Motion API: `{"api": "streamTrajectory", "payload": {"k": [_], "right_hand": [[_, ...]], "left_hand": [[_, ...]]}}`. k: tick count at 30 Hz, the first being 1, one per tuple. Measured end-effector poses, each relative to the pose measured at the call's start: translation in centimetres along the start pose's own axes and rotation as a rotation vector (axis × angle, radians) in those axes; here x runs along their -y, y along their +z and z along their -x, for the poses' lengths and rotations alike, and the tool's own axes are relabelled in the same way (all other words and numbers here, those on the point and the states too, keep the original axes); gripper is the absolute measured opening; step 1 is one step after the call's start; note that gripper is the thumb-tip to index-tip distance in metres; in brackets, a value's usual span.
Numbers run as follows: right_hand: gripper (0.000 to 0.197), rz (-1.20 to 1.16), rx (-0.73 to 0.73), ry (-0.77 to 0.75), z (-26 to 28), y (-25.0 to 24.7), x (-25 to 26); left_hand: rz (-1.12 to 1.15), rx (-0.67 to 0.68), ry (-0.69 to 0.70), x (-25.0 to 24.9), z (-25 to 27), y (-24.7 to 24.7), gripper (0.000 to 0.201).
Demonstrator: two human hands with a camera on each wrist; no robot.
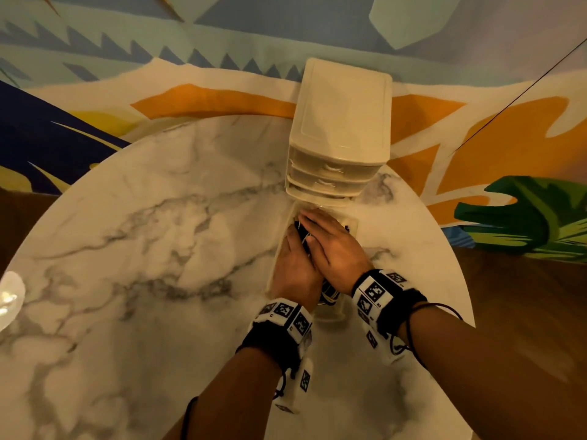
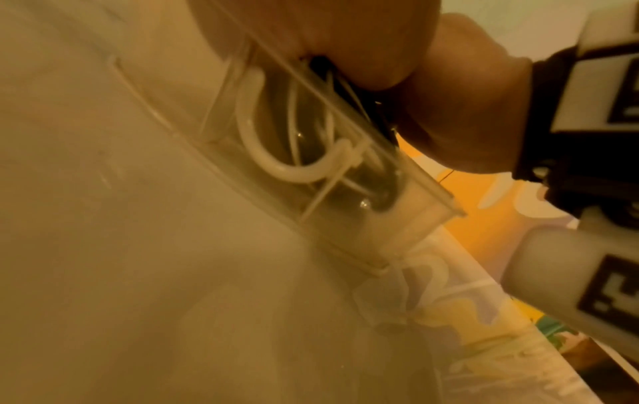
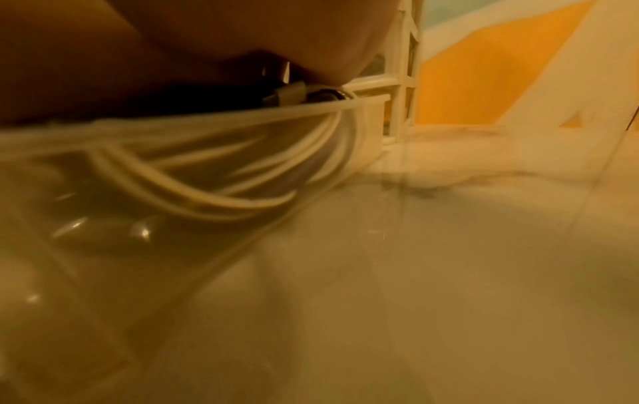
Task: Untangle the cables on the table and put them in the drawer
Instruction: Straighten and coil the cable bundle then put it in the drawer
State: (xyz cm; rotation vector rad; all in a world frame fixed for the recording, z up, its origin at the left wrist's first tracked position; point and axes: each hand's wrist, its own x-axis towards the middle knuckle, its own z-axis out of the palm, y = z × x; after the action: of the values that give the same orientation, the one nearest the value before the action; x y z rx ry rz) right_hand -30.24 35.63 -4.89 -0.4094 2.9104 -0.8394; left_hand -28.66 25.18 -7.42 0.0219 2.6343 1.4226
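The cream drawer unit (image 1: 340, 131) stands at the far side of the round marble table (image 1: 158, 249). Its clear bottom drawer (image 1: 332, 314) is pulled out toward me. Black cables (image 1: 328, 293) and white cables (image 3: 242, 186) lie coiled inside it. My left hand (image 1: 293, 249) and right hand (image 1: 324, 233) lie side by side, flat on top of the cables, pressing them down into the drawer. In the left wrist view a white cable loop (image 2: 276, 153) shows through the drawer's wall. A black plug (image 3: 276, 95) sits under my right palm.
The two upper drawers (image 1: 330, 173) of the unit are pushed in. A glass object (image 1: 9, 296) sits at the table's left edge. Beyond the table's right rim lies wooden floor (image 1: 524, 296), and a colourful painted wall (image 1: 222, 58) rises behind.
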Motion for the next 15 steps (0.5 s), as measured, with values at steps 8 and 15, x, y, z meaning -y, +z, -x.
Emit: {"api": "streamTrajectory", "payload": {"k": [8, 15], "right_hand": [[0.061, -0.021, 0.029, 0.039, -0.5, 0.3, -0.4], [0.057, -0.028, 0.024, 0.022, -0.6, 0.2, -0.5]], "left_hand": [[-0.342, 0.019, 0.124, -0.7, 0.6, -0.3, 0.076], [-0.629, 0.169, 0.174, 0.7, 0.0, 0.4, 0.065]]}}
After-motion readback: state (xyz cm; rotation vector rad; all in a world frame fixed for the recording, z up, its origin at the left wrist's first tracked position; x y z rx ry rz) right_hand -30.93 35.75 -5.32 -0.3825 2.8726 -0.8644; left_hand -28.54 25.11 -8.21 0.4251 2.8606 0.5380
